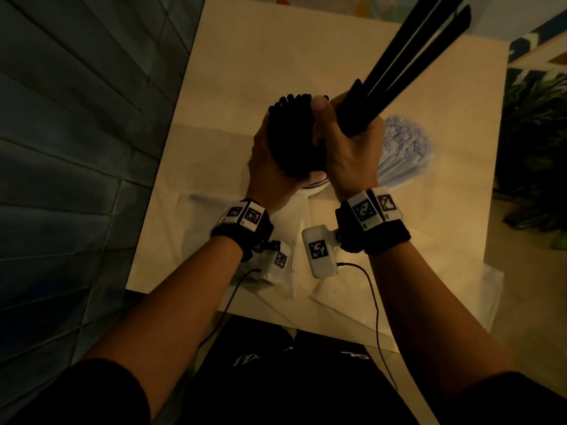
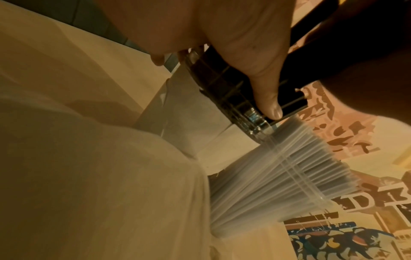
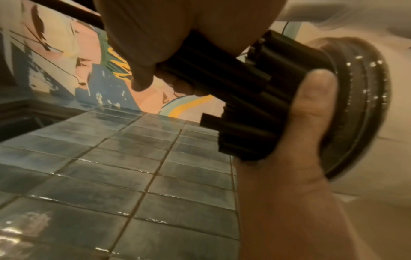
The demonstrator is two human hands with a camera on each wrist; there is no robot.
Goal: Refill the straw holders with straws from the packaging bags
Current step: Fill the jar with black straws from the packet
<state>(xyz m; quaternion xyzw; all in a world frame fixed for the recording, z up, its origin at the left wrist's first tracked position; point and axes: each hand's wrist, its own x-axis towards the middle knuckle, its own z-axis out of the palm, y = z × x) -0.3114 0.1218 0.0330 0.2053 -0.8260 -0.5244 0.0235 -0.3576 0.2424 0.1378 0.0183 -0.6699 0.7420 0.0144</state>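
- Head view: the left hand [image 1: 270,161] is wrapped around a clear glass straw holder [image 1: 316,184] that is full of thick black plastic straws [image 1: 294,133], and it holds the holder above the beige tabletop [image 1: 276,56]. The right hand [image 1: 352,142] grasps a small bundle of long black straws [image 1: 414,62], whose upper ends point up and away to the right; its thumb lies against the straws in the holder. Just right of the hands stands a second holder with pale translucent straws [image 1: 405,148]. Flat clear packaging bags [image 1: 337,296] lie on the near edge of the tabletop, under the wrists.
- Left wrist view: the fingers [image 2: 262,70] of the left hand curl around the glass holder [image 2: 251,116]; dark straws show through its wall. The fan of pale straws [image 2: 278,179] is just beside it.
- Right wrist view: the right hand [image 3: 177,35] is closed on the black bundle [image 3: 222,70]. The left thumb [image 3: 311,105] presses on the straws in the holder [image 3: 367,105]. Behind them is a blue tiled wall [image 3: 111,176].
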